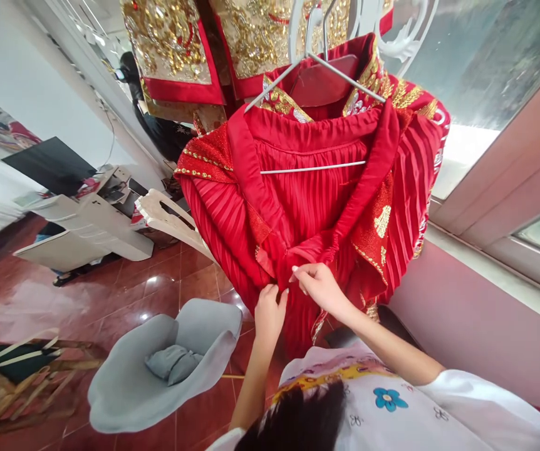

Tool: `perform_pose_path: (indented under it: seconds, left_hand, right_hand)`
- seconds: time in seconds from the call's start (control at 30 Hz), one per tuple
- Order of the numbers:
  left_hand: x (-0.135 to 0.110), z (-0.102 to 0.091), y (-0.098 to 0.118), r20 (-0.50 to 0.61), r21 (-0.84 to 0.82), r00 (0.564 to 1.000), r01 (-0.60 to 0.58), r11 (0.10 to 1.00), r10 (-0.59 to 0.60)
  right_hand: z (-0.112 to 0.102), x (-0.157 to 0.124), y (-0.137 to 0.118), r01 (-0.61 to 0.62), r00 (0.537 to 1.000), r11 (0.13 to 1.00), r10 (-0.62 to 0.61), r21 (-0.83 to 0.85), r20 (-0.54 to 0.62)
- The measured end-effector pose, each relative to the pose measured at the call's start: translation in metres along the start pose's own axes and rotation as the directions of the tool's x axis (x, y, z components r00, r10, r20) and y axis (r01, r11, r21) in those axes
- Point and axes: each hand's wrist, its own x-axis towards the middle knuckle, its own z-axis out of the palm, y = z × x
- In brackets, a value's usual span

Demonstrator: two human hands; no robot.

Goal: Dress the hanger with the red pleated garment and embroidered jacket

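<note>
Red and pleated with gold-dotted trim, the garment hangs while 2 hands pinch it in front.

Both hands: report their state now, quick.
Left hand: fingers curled at the pleated red garment; whether it grips cannot be told.
Right hand: fingers bent at the same garment; grip cannot be told.

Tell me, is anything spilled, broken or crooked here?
Nothing looks spilled or broken. Only the red garment looks a bit odd: its front sags in bunched folds below the white hanger, near the left hand and right hand. The white spots on the floor look like reflections.
</note>
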Motion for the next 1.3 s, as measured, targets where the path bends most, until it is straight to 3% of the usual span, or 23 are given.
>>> perform_pose_path:
  seconds: [0.07,0.13,0.23,0.3,0.33,0.37,0.43,0.5,0.6,0.7,0.77,0.8,0.9,0.97,1.03,1.07,1.1,1.17,1.23,1.3]
  left_hand:
    - [0.007,-0.011,0.007,-0.077,-0.016,0.997,0.002,1.000,-0.003]
    - [0.018,-0.025,0.022,-0.247,-0.045,0.967,-0.075,0.996,0.062]
    - [0.039,-0.040,0.054,-0.498,0.028,0.839,-0.238,0.971,0.220]
    - [0.058,-0.043,0.075,-0.590,0.102,0.756,-0.281,0.954,0.285]
    - [0.068,-0.044,0.084,-0.607,0.127,0.735,-0.284,0.950,0.301]
    - [0.079,-0.044,0.091,-0.598,0.150,0.736,-0.287,0.946,0.318]
    - [0.100,-0.046,0.100,-0.498,0.200,0.787,-0.305,0.931,0.365]
    - [0.116,-0.054,0.100,-0.346,0.260,0.840,-0.342,0.903,0.418]
    - [0.122,-0.073,0.089,-0.249,0.342,0.840,-0.389,0.855,0.482]
    - [0.109,-0.092,0.075,-0.405,0.389,0.761,-0.359,0.849,0.507]
    - [0.099,-0.100,0.070,-0.553,0.368,0.685,-0.309,0.877,0.473]
    - [0.094,-0.101,0.069,-0.601,0.330,0.669,-0.291,0.898,0.437]
    - [0.086,-0.098,0.068,-0.631,0.146,0.721,-0.252,0.957,0.286]
    - [0.082,-0.096,0.067,-0.637,0.009,0.757,-0.186,0.982,0.149]
    - [0.079,-0.097,0.065,-0.646,-0.128,0.763,-0.113,0.985,0.004]
    - [0.076,-0.098,0.064,-0.641,-0.195,0.765,-0.087,0.977,-0.060]
    - [0.074,-0.101,0.063,-0.624,-0.264,0.773,-0.069,0.962,-0.116]
    - [0.069,-0.105,0.061,-0.527,-0.416,0.827,-0.052,0.908,-0.195]
    - [0.064,-0.108,0.059,-0.371,-0.569,0.900,-0.025,0.822,-0.229]
    - [0.060,-0.106,0.058,-0.254,-0.672,0.937,0.007,0.741,-0.239]
  right_hand:
    - [-0.008,-0.002,0.012,0.054,0.987,0.976,-0.085,-0.211,-0.138]
    - [-0.020,-0.004,0.013,0.022,0.963,0.921,-0.124,-0.389,-0.238]
    - [-0.039,-0.007,0.002,-0.139,0.938,0.767,-0.100,-0.627,-0.331]
    - [-0.048,-0.007,-0.004,-0.272,0.895,0.644,-0.103,-0.715,-0.434]
    - [-0.051,-0.006,-0.005,-0.322,0.874,0.603,-0.106,-0.730,-0.473]
    - [-0.054,-0.004,-0.004,-0.345,0.866,0.581,-0.106,-0.737,-0.488]
    - [-0.056,0.003,-0.001,-0.293,0.898,0.613,-0.087,-0.733,-0.431]
    - [-0.059,0.010,0.003,-0.176,0.945,0.746,-0.054,-0.642,-0.322]
    - [-0.065,0.010,-0.003,-0.068,0.976,0.970,0.016,-0.233,-0.219]
    - [-0.066,-0.003,-0.026,0.037,0.989,0.983,-0.010,0.180,-0.149]
    - [-0.060,-0.011,-0.044,0.085,0.995,0.949,-0.066,0.304,-0.073]
    - [-0.054,-0.012,-0.051,0.080,0.997,0.939,-0.078,0.333,-0.020]
    - [-0.037,-0.008,-0.060,0.020,0.992,0.945,-0.058,0.326,0.109]
    - [-0.028,-0.001,-0.055,-0.008,0.985,0.973,-0.032,0.232,0.170]
    - [-0.026,0.003,-0.046,-0.005,0.983,1.000,0.006,-0.002,0.185]
    - [-0.028,0.004,-0.040,0.002,0.990,0.983,0.024,-0.183,0.139]
    - [-0.030,0.003,-0.035,-0.001,0.998,0.923,0.026,-0.384,0.059]
    - [-0.037,-0.002,-0.024,-0.056,0.994,0.710,-0.029,-0.702,-0.108]
    - [-0.046,-0.008,-0.016,-0.112,0.985,0.552,-0.045,-0.826,-0.164]
    - [-0.053,-0.014,-0.010,-0.091,0.995,0.567,0.028,-0.818,-0.091]
